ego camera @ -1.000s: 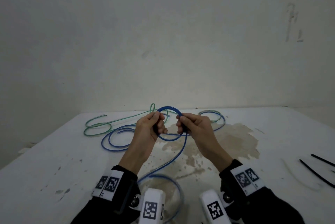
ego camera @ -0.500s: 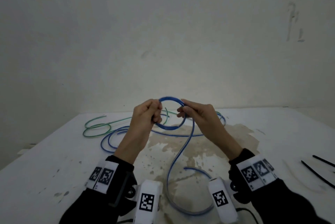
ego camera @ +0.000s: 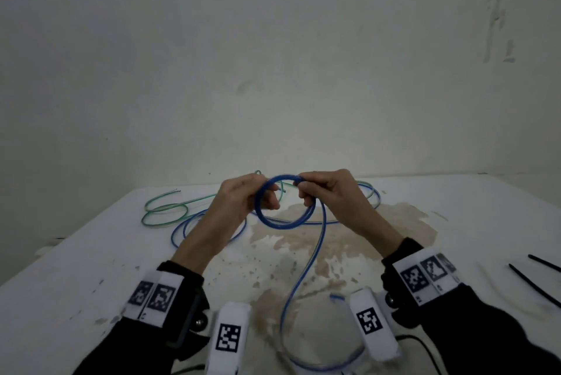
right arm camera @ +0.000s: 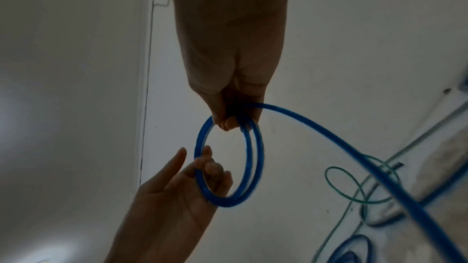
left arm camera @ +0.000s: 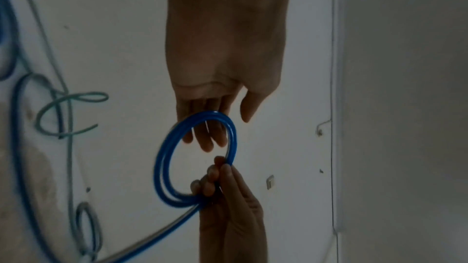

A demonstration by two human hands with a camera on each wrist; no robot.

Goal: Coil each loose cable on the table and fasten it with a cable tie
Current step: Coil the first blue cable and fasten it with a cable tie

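Observation:
A blue cable (ego camera: 280, 226) is wound into a small two-turn coil (left arm camera: 162, 157) held above the table between both hands. My right hand (ego camera: 318, 192) pinches the coil's right side (right arm camera: 228, 204) between thumb and fingers (left arm camera: 220, 177). My left hand (ego camera: 239, 201) has its fingers (left arm camera: 210, 139) nearly straight through the ring, thumb held apart, and the coil rests on them. The cable's loose tail (ego camera: 306, 265) hangs from the right hand to the table's front edge. A green cable (ego camera: 164, 212) lies loose at the back left.
Two black cable ties (ego camera: 534, 286) lie at the right edge of the white table (ego camera: 91, 253). More blue loops (ego camera: 182, 229) lie on the table under my left forearm. A brown stain (ego camera: 379, 229) covers the table's middle. A bare wall stands close behind.
Both hands rose a little with the coil. The right hand laid on another turn, the left thumb came off the ring, and the tail slid right along the table's front.

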